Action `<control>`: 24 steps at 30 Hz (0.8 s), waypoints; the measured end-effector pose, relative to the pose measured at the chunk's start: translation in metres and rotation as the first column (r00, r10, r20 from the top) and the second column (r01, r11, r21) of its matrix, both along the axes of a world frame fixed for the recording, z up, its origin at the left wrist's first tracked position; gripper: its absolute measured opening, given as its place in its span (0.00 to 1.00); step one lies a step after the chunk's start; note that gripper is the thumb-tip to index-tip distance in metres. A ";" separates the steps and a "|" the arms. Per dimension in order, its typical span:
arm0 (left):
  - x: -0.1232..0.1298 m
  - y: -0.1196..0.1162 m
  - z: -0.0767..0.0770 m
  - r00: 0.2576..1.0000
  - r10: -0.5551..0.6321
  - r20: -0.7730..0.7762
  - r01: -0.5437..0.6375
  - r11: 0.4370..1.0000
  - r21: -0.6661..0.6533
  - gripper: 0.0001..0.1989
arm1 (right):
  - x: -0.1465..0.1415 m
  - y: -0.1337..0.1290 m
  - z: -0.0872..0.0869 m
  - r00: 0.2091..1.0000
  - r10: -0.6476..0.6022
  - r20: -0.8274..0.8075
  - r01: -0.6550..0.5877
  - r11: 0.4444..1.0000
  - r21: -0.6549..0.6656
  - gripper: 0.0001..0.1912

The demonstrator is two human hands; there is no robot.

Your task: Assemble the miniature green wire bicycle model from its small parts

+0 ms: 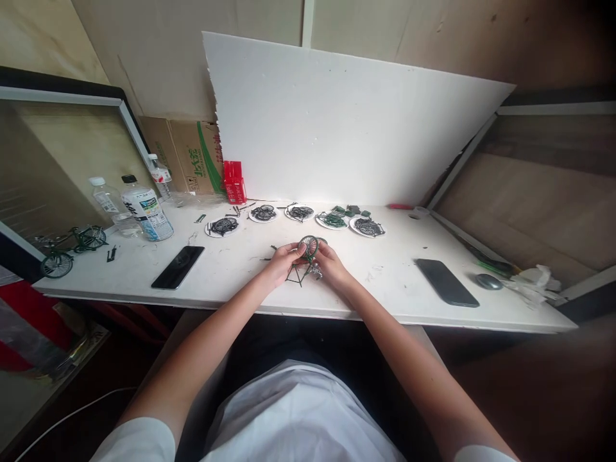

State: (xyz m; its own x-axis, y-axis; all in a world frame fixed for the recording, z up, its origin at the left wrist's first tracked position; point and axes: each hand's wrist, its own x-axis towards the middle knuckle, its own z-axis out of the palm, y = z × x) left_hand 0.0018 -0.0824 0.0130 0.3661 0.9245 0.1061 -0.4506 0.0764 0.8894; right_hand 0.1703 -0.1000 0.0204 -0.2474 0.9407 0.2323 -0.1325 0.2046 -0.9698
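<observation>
Between my two hands, just above the front of the white table, is a partly built miniature bicycle (pixel 299 274) with a green frame. Its small spoked wheel (pixel 309 248) faces up at the top. My left hand (pixel 283 262) is closed on the bicycle from the left, thumb against the wheel. From the other side my right hand (pixel 333 264) pinches it near the wheel's right edge. Behind the hands, several small white plates hold dark and green parts, among them a plate of green parts (pixel 333 220) and a plate of black parts (pixel 224 226).
A black phone (pixel 178 267) lies left, and a dark flat device (pixel 447 282) lies right beside a mouse (pixel 489 281). Bottles, including a labelled one (pixel 149 208), stand left near a finished miniature bicycle (pixel 72 249). A red box (pixel 235 182) stands before a white board (pixel 346 122).
</observation>
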 end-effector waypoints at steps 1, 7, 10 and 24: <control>0.000 0.001 -0.001 1.000 0.002 0.004 -0.002 1.000 -0.006 0.25 | 0.000 0.001 0.000 1.000 0.006 -0.010 -0.006 1.000 0.003 0.20; 0.001 0.001 0.000 0.999 0.019 0.025 -0.018 0.999 -0.042 0.25 | 0.002 0.005 -0.004 1.000 0.002 0.009 -0.002 1.000 0.022 0.20; 0.000 -0.002 0.003 1.000 0.005 0.012 -0.004 0.999 -0.052 0.25 | 0.003 0.007 -0.005 0.998 -0.028 0.061 0.025 0.998 0.053 0.21; 0.000 0.000 0.002 0.999 0.027 0.029 -0.026 0.999 -0.044 0.26 | 0.001 0.003 -0.001 0.997 -0.050 0.058 0.045 0.995 0.085 0.23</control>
State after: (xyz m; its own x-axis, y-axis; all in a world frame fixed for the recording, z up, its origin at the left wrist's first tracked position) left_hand 0.0020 -0.0824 0.0146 0.3386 0.9379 0.0753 -0.4787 0.1028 0.8720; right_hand 0.1718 -0.0971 0.0192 -0.2188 0.9295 0.2968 -0.0628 0.2901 -0.9549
